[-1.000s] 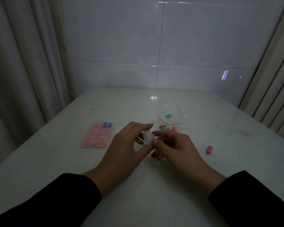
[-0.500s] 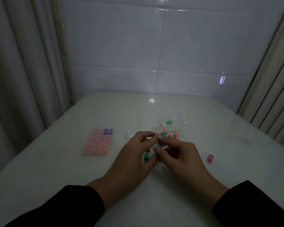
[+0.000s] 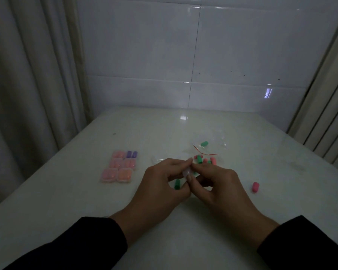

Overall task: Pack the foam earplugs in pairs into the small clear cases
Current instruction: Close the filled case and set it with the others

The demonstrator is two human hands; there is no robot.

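My left hand (image 3: pixel 156 188) and my right hand (image 3: pixel 219 184) meet over the middle of the white table (image 3: pixel 66 201), both pinching one small clear case (image 3: pixel 186 172) between their fingertips. A green earplug (image 3: pixel 177 184) lies on the table just under my left fingers. Behind my hands sits a loose heap of green and pink earplugs (image 3: pixel 204 160). Whether the held case has anything in it is hidden by my fingers.
Several filled cases (image 3: pixel 119 168) lie in rows at the left, holding pink, purple and orange plugs. A clear plastic bag (image 3: pixel 213 146) with one green plug (image 3: pixel 204 143) is behind the heap. A single pink earplug (image 3: pixel 255 187) lies at the right. Curtains hang on both sides.
My hands have sunk a little toward the table with the clear case, and the view has tilted up. The green earplug under my left fingers has come into sight.
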